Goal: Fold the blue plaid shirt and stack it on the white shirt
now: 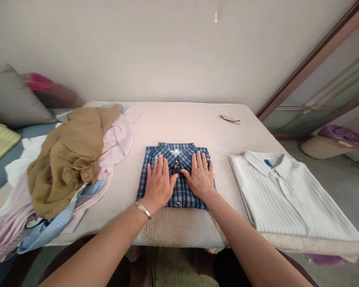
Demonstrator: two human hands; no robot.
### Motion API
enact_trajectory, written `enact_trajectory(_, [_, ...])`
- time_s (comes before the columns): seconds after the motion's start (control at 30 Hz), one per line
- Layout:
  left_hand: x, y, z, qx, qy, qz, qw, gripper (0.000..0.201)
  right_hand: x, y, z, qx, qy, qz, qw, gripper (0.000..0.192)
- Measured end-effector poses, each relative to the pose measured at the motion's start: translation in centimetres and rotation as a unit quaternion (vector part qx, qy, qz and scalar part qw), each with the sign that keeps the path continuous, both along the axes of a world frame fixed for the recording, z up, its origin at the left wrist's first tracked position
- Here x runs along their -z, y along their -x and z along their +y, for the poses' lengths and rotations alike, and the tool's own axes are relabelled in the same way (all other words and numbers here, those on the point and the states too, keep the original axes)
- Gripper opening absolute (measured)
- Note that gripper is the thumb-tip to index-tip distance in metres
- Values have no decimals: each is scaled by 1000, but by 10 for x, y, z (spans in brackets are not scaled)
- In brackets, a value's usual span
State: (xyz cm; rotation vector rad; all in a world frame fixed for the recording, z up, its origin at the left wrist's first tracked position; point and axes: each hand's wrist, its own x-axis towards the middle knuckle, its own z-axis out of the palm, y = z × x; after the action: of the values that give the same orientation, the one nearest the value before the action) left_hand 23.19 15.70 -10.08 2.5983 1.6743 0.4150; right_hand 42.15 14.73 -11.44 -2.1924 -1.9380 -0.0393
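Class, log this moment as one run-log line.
left hand flat on plaid shirt | right hand flat on it | striped shirt folded at right

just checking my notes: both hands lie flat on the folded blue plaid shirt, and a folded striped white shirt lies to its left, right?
Not quite. The head view shows the left hand and right hand flat on the folded blue plaid shirt, but the folded striped white shirt lies to its right, not its left.
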Motion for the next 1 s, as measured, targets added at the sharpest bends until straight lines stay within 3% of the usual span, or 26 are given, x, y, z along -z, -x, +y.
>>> enact_trajectory(0.13, [10,-8,-21,49,30,2,998,73,7,-8,1,20,27,14,999,87])
enact_trajectory(0.23, [15,-5,-19,49,43,2,998,76,11,-19,6,20,46,21,999,87])
enact_trajectory(0.33, [11,0,-14,53,43,-6,998,74,6,-22,6,21,41,20,999,84])
enact_trajectory(0.43, [3,5,-10,46,29,-16,998,69,-8,-7,-7,7,4,10,1000,82])
enact_trajectory(0.53, [2,12,-1,16,14,-20,1000,67,-16,20,-34,-63,-37,11,997,82])
enact_trajectory(0.67, [12,19,10,-20,24,-3,999,69,-4,40,-64,-128,-8,33,991,84])
enact_trajectory(0.8, [16,21,14,-10,31,15,999,71,11,30,-73,-118,40,39,991,86])
enact_trajectory(1.0, [15,23,13,2,29,7,1000,69,12,14,-75,-122,44,28,991,88])
